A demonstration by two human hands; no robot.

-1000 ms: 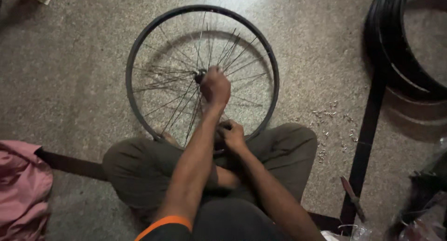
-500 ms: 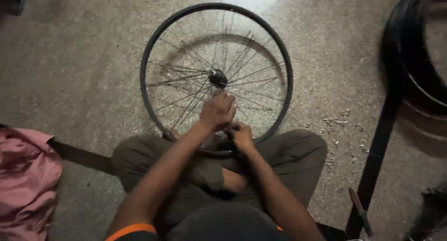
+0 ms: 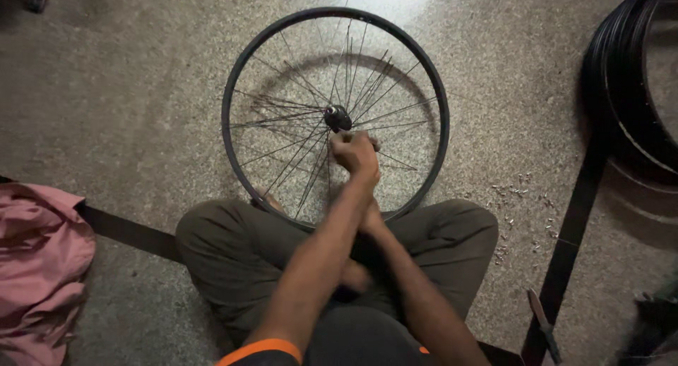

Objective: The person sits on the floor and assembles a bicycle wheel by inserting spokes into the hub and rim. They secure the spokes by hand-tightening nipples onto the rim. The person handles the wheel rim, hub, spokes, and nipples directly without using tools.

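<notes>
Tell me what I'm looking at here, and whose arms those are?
The camera sits on a person's head and looks down, so the arms are that person's own. The person sits cross-legged on a speckled floor. A bicycle wheel with no tyre leans against the knees, its thin spokes meeting at the hub in the middle. The left hand is closed among the spokes just below the hub. The right hand is mostly hidden behind the left arm, near the wheel's bottom edge, so I cannot tell what it holds. A pink cloth lies to the left. To the right are small metal bits, black rings and a small tool.
</notes>
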